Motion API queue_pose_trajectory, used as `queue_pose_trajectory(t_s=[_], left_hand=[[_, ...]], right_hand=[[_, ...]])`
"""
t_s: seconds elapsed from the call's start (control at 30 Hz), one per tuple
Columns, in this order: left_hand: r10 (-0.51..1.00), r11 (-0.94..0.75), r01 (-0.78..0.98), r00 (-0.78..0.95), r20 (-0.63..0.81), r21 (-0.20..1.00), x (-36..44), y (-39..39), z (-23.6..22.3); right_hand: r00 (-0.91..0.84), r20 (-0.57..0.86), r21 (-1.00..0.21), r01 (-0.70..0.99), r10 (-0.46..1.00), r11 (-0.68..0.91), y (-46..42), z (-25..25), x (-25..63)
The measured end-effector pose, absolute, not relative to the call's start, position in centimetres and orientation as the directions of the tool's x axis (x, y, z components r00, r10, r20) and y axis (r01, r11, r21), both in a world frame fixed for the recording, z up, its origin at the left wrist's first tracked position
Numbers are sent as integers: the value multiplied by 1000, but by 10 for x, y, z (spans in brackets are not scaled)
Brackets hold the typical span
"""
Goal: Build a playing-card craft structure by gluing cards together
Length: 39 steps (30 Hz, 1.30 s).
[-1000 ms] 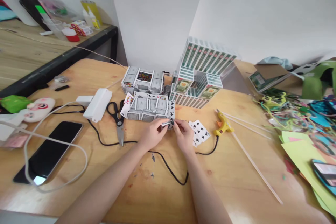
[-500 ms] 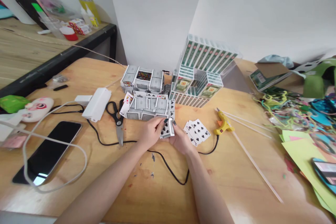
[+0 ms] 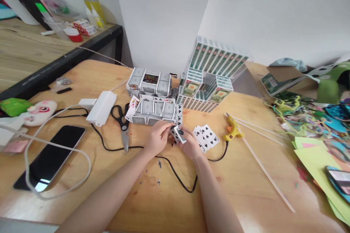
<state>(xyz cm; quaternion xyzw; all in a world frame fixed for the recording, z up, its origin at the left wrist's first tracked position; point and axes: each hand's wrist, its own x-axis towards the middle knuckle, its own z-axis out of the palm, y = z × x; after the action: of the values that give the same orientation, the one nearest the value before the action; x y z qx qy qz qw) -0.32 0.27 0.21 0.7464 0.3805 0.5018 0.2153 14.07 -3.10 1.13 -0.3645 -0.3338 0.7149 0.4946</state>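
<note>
Between my two hands is a small folded playing card, tilted above the table. My left hand pinches its left side, and my right hand grips its right side with the thumb on top. Just beyond them stands an open box built of playing cards, grey backs showing, with loose cards inside. Behind it is a second card-built box. Several spade playing cards lie face up, fanned, to the right of my right hand.
Black-handled scissors and a white power adapter lie at left, near a phone. A yellow glue gun with a cord and glue sticks lies at right. Stacked card packs stand behind; pipe cleaners are piled far right.
The card in my hands has been turned and folded further, now lying at a slant. My right thumb has shifted over it. The other things stay in place.
</note>
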Motion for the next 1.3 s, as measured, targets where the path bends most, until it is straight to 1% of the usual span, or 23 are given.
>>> queue_pose_trajectory(t_s=[0.07, 0.13, 0.2, 0.27, 0.37, 0.5, 0.57, 0.77, 0.87, 1.17, 1.23, 1.3], left_hand=[[773, -629, 363, 197, 603, 688, -4, 2, 3], [762, -640, 374, 195, 618, 671, -4, 2, 4], [752, -652, 369, 199, 628, 663, -3, 2, 4], [740, -667, 349, 205, 641, 659, -2, 2, 6], [719, -691, 329, 220, 659, 643, 0, 1, 7], [718, -693, 340, 253, 648, 635, 2, -2, 9], [735, -675, 345, 246, 631, 652, 2, -2, 8], [831, -550, 354, 142, 538, 756, 2, 2, 1], [849, -513, 381, 92, 521, 769, 0, 5, -1], [853, -484, 382, 8, 521, 787, -3, 5, -3], [847, -502, 374, 31, 531, 779, -4, 4, -1], [832, -540, 354, 92, 546, 763, -5, 3, 2]], right_hand=[[-202, -195, -850, -454, 960, -268, -30, 9, 140], [-121, -211, -853, -461, 970, -243, -29, 8, 139], [-31, -234, -836, -504, 972, -217, -27, 7, 138], [24, -248, -803, -565, 968, -192, -26, 8, 137], [34, -254, -773, -608, 967, -182, -26, 9, 136], [48, -240, -800, -576, 970, -169, -27, 9, 134], [22, -238, -800, -571, 971, -183, -28, 9, 135], [-76, -210, -767, -605, 975, -212, -29, 15, 137], [-90, -204, -781, -586, 975, -218, -30, 19, 136], [-10, -187, -782, -604, 982, -155, -29, 15, 134], [16, -182, -782, -609, 983, -135, -28, 13, 136], [36, -166, -798, -593, 985, -113, -28, 11, 139]])
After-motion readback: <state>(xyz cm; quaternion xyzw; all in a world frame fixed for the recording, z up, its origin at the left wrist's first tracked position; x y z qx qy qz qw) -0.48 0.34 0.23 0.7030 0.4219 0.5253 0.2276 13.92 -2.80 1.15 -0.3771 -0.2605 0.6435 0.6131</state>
